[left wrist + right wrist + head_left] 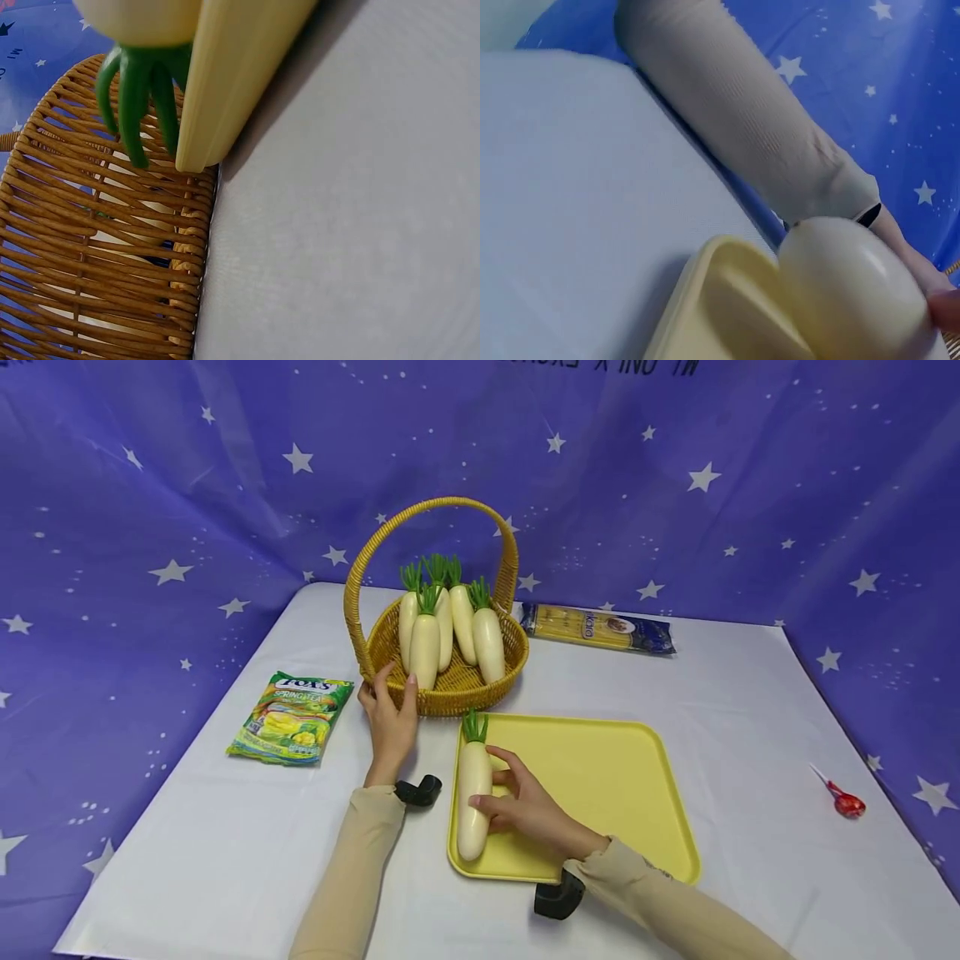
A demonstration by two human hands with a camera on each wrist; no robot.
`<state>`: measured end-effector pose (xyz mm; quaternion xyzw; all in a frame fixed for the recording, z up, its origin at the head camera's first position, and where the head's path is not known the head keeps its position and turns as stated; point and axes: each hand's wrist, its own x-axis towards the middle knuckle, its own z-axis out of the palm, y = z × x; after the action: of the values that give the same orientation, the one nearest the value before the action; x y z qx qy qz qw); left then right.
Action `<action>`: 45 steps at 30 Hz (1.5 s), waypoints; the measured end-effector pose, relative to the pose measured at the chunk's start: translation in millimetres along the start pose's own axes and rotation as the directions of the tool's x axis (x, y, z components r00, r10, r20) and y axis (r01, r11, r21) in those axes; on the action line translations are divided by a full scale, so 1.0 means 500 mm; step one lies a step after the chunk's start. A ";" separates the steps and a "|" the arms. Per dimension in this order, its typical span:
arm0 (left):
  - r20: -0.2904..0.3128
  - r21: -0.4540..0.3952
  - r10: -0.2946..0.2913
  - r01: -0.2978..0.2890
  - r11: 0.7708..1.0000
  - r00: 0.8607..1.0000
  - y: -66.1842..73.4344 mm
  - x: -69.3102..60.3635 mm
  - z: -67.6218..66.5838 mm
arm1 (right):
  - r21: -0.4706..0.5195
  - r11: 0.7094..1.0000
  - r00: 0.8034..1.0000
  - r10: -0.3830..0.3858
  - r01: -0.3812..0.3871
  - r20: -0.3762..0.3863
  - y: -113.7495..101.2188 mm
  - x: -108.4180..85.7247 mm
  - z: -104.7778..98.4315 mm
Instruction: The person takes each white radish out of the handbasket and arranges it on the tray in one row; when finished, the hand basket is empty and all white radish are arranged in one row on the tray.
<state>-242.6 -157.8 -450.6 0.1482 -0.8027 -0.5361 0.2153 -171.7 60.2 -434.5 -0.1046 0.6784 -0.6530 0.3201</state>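
- Right hand (534, 803): fingers clamped on the radish (472, 772), thumb across its upper face, index toward the leaf end.
- Radish sits over the tray (592, 768), along the 9 o'clock side; leaves (474, 727) at 12, overlapping the rim at 11.
- Left hand (392, 727): fingers apart, resting against the basket (465, 702) at its 7–8 o'clock side.
- Step reads as handling one radish at the tray, up or down; can't call which.
- Either way: hold it level, grip near mid-length, light squeeze. Skin looks smooth and glossy, so slip or roll is the likely failure.
- If setting it down: shift slightly toward 3 so the body clears the 9 o'clock rim and bears flat, then release thumb last.
- If lifting: go straight up first; leaves are close to the basket and could snag the wicker.
- Left hand: enough pressure to steady the basket, no tipping.
- Hidden: the radish's underside, so contact with the tray is unconfirmed. Some right fingertips are lost behind it.
- Left wrist view shows no fingers; left fingertip contact is hard to read.
- Right wrist view: one blurred fingertip, cut off at 4.
- Five radishes (424, 647) counted in the basket; they overlap, lower ends partly behind the rim.
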 end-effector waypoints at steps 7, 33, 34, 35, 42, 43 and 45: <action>-0.014 0.004 0.004 -0.004 1.000 1.000 -0.001 0.001 0.003 | -0.195 0.979 0.995 -0.077 0.064 -0.063 -0.005 0.005 -0.001; -0.016 0.002 0.009 -0.009 1.000 1.000 0.004 -0.002 0.006 | -0.279 0.907 0.870 -0.394 0.316 -0.297 -0.118 0.089 -0.040; -0.017 0.001 0.010 -0.010 1.000 1.000 0.004 -0.002 0.007 | -0.284 0.898 0.857 -0.417 0.336 -0.303 -0.129 0.096 -0.041; -0.015 0.002 0.009 -0.009 1.000 1.000 0.005 -0.002 0.007 | -0.291 0.888 0.843 -0.439 0.355 -0.311 -0.140 0.103 -0.042; -0.013 0.005 0.005 -0.005 1.000 1.000 0.004 -0.005 0.005 | -0.291 0.831 0.766 -0.552 0.474 -0.328 -0.199 0.168 -0.044; -0.015 0.003 0.006 -0.006 1.000 1.000 0.004 -0.005 0.005 | -0.290 0.825 0.756 -0.562 0.485 -0.336 -0.203 0.178 -0.045; -0.014 0.004 0.009 -0.009 1.000 1.000 0.003 -0.007 0.004 | -0.297 0.820 0.737 -0.571 0.489 -0.362 -0.205 0.198 -0.050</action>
<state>-240.7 -154.1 -450.6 0.1486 -0.8029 -0.5325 0.2231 -290.8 12.3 -368.0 -0.1744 0.7306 -0.6582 -0.0505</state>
